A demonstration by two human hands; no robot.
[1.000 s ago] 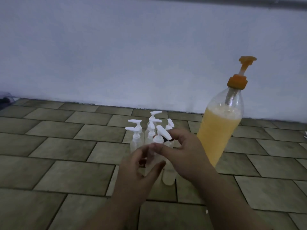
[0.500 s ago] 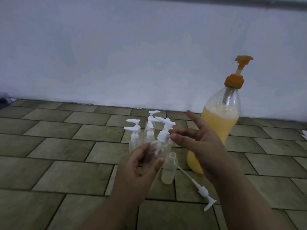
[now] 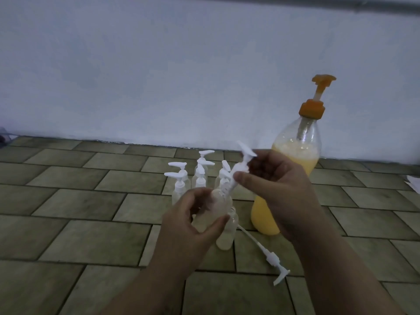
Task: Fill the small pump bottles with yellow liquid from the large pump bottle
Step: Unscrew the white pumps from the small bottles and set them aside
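My left hand [image 3: 193, 220] grips a small clear bottle [image 3: 217, 209] held above the tiled floor. My right hand [image 3: 279, 185] pinches that bottle's white pump head [image 3: 242, 165], which is lifted out at a slant over the neck. Directly below stands an open small bottle [image 3: 227, 235] without a pump. Its loose white pump [image 3: 271, 260] lies on the floor to the right. Several capped small bottles [image 3: 200, 176] cluster behind. The large bottle of yellow liquid [image 3: 293, 169] with an orange pump [image 3: 314, 103] stands at the right, partly behind my right hand.
The floor is olive tile [image 3: 91, 201], meeting a pale wall [image 3: 159, 76] at the back. A white scrap [image 3: 413, 183] lies at the far right edge, and a dark object [image 3: 3, 137] at the far left edge.
My right hand has taken hold of the pump head and pulled it up and to the right, out of the small bottle. My left hand kept its hold on the bottle.
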